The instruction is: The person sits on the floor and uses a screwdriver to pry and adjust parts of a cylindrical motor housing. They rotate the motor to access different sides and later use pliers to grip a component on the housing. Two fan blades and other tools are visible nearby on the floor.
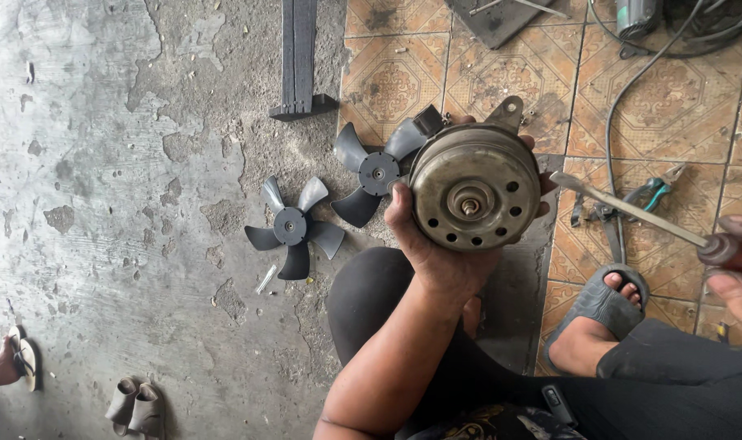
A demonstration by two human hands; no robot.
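Steadily cradling the round fan motor (474, 186) in the clenched left hand (436, 244) above the knee, shaft end up, while gripping the screwdriver (631, 210) in the closed right hand (733, 273), angling its tip squarely toward the housing rim, avoiding slipping

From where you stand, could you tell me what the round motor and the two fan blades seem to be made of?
The round motor in the left hand looks like stamped metal, dull and tarnished brown, with punched holes. The two fan blades on the floor look like moulded grey plastic, matte and dusty, though that is less sure.
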